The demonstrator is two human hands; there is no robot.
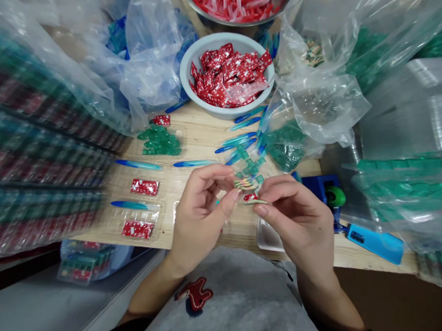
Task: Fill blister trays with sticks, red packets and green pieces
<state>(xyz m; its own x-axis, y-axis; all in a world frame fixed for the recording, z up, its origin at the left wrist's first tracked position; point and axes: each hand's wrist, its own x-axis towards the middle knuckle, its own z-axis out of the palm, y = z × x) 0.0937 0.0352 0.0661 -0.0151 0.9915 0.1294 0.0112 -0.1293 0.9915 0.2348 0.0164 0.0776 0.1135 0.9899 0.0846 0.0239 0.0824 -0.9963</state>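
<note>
My left hand (204, 205) is closed, pinching a small stack of cream strips with coloured edges (245, 184) between thumb and fingers. My right hand (300, 218), close beside it, grips a thin cream strip (258, 201) between thumb and forefinger. Both hands are raised over the wooden table (201, 127). Just beyond the fingertips lie several translucent green pieces (250, 166). To the left, clear plastic trays (158, 192) hold blue pen-shaped sticks (138, 164) and red patterned packets (144, 187). My hands partly hide more trays beneath them.
A pale blue bowl (186, 84) of red packets stands at the back, before a metal bowl (233, 22) of red sticks. Filled trays are stacked high (41, 158) at left. Plastic bags (313, 103), a tape dispenser (322, 190) and a blue phone (376, 243) are at right.
</note>
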